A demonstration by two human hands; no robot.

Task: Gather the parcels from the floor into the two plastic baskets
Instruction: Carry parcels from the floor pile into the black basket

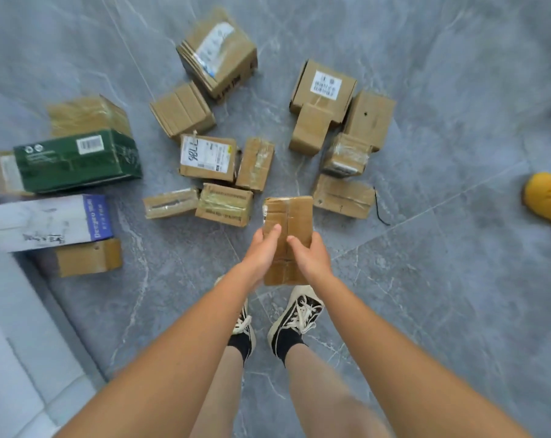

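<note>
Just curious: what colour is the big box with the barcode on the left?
Dark green box, head view.

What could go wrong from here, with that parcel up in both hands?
The flat parcel is held by both hands, left and right, near its lower end; the grip might let it tip forward. The parcels on the floor lie close ahead, for instance the taped one: a trip hazard. No basket is visible.

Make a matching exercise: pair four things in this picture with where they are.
Things:
1. flat brown cardboard parcel
2. dark green cardboard box
3. yellow rounded object
4. black-and-white laced sneakers

Places:
A. far right edge of view
B. held in both hands
C. on the floor at left
D. directly below the held parcel

Pairs: 1-B, 2-C, 3-A, 4-D
</note>
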